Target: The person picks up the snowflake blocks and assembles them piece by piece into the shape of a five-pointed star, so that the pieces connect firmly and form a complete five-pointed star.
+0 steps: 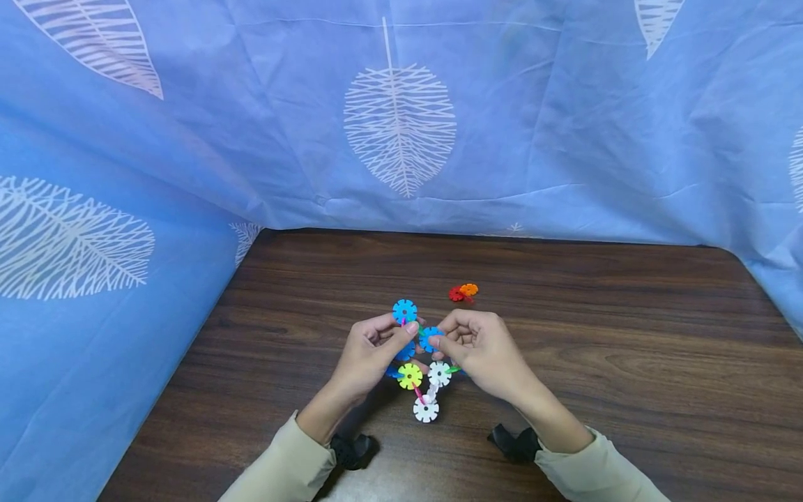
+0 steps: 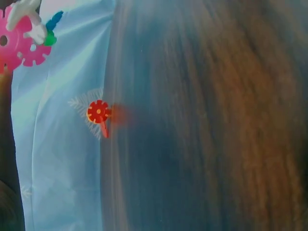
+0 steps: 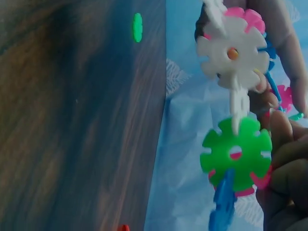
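Slotted plastic discs, joined together, form one colourful chain between the two hands. My left hand [image 1: 366, 352] pinches the chain by its upper left part, near an upright blue disc [image 1: 404, 311]. The thumb and fingers of my right hand [image 1: 486, 352] pinch another blue disc [image 1: 430, 339]. Below the hands hang a yellow disc [image 1: 410, 376] and a white disc [image 1: 426, 409]. In the right wrist view, a white disc [image 3: 233, 53] links down to a green disc [image 3: 236, 149] beside the fingers. Pink discs [image 2: 29, 43] show at the left wrist view's corner. Fingers hide part of the chain.
On the dark wooden table [image 1: 627, 335], beyond the hands, lie a red disc [image 1: 456, 293] and an orange disc [image 1: 469, 288], close together. A small green piece [image 3: 137, 27] shows in the right wrist view. Blue leaf-print cloth [image 1: 502, 139] hangs behind and to the left.
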Demonstrator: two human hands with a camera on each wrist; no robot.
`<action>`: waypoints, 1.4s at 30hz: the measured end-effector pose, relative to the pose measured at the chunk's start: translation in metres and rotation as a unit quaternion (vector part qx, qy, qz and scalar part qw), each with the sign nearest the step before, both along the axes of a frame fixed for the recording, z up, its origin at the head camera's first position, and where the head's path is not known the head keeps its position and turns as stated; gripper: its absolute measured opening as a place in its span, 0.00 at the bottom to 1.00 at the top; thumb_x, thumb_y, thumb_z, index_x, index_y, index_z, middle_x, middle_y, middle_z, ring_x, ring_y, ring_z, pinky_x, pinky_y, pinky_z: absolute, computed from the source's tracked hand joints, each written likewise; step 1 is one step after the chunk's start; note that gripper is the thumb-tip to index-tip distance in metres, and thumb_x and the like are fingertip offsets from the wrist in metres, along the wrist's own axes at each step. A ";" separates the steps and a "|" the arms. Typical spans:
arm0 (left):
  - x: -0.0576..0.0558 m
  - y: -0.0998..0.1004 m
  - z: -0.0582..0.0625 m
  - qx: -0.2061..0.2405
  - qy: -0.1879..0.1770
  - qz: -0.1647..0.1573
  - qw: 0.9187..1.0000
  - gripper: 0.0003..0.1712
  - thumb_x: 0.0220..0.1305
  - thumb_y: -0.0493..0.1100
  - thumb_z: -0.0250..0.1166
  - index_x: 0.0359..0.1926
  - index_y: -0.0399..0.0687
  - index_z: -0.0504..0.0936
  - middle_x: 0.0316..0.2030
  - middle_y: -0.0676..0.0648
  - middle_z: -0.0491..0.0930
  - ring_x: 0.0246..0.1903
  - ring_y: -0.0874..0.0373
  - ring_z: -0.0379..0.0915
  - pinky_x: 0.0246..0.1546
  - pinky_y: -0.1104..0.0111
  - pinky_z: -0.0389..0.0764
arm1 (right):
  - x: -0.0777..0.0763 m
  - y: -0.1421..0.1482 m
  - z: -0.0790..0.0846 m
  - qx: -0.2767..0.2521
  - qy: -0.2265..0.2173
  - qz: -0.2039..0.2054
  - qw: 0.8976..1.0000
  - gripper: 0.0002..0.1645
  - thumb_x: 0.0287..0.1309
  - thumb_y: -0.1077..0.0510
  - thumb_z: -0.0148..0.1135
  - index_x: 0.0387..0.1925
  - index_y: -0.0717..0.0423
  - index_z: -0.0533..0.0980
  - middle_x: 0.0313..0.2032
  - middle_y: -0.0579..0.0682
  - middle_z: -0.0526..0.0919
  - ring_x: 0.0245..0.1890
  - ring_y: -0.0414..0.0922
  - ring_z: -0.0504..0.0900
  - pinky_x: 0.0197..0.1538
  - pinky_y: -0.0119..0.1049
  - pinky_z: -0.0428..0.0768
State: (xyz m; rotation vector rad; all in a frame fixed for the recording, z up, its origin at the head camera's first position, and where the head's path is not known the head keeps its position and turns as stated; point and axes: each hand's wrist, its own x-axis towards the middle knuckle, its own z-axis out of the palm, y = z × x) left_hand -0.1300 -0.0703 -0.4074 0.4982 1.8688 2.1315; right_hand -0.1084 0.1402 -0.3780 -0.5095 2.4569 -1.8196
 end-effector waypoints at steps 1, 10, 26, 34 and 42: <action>0.001 0.001 0.000 0.004 -0.006 0.003 1.000 0.18 0.77 0.42 0.62 0.56 0.31 0.83 0.37 0.42 0.89 0.34 0.55 0.87 0.37 0.62 0.89 | 0.000 -0.001 0.000 -0.003 -0.002 -0.004 1.000 0.03 0.65 0.67 0.68 0.34 0.62 0.82 0.25 0.50 0.85 0.26 0.50 0.87 0.23 0.31 0.79; 0.006 0.007 -0.002 0.035 -0.050 -0.009 0.998 0.23 0.77 0.44 0.62 0.57 0.26 0.81 0.47 0.38 0.87 0.31 0.49 0.89 0.38 0.57 0.89 | 0.003 -0.001 0.000 -0.021 -0.033 -0.020 0.999 0.04 0.64 0.71 0.66 0.32 0.65 0.81 0.24 0.52 0.86 0.22 0.49 0.84 0.21 0.29 0.76; 0.002 0.001 0.001 0.015 -0.017 -0.130 0.991 0.16 0.78 0.39 0.59 0.59 0.33 0.72 0.44 0.35 0.84 0.43 0.49 0.86 0.44 0.57 0.88 | 0.001 0.009 0.008 0.054 0.013 -0.006 0.998 0.02 0.59 0.67 0.74 0.36 0.62 0.88 0.25 0.49 0.86 0.17 0.37 0.71 0.22 0.28 0.71; -0.009 -0.011 0.006 0.019 0.037 -0.139 0.989 0.15 0.74 0.30 0.60 0.58 0.28 0.72 0.40 0.25 0.81 0.37 0.47 0.87 0.44 0.49 0.87 | -0.004 0.012 0.011 0.056 0.047 0.023 0.997 0.04 0.64 0.67 0.70 0.39 0.59 0.86 0.28 0.49 0.86 0.19 0.44 0.75 0.22 0.29 0.71; -0.013 -0.022 0.010 -0.027 0.058 -0.109 0.992 0.16 0.73 0.31 0.61 0.59 0.29 0.73 0.39 0.37 0.85 0.42 0.41 0.86 0.47 0.55 0.87 | -0.007 0.016 0.011 0.046 0.063 0.025 0.997 0.04 0.66 0.67 0.67 0.38 0.59 0.85 0.28 0.49 0.85 0.21 0.49 0.78 0.22 0.29 0.71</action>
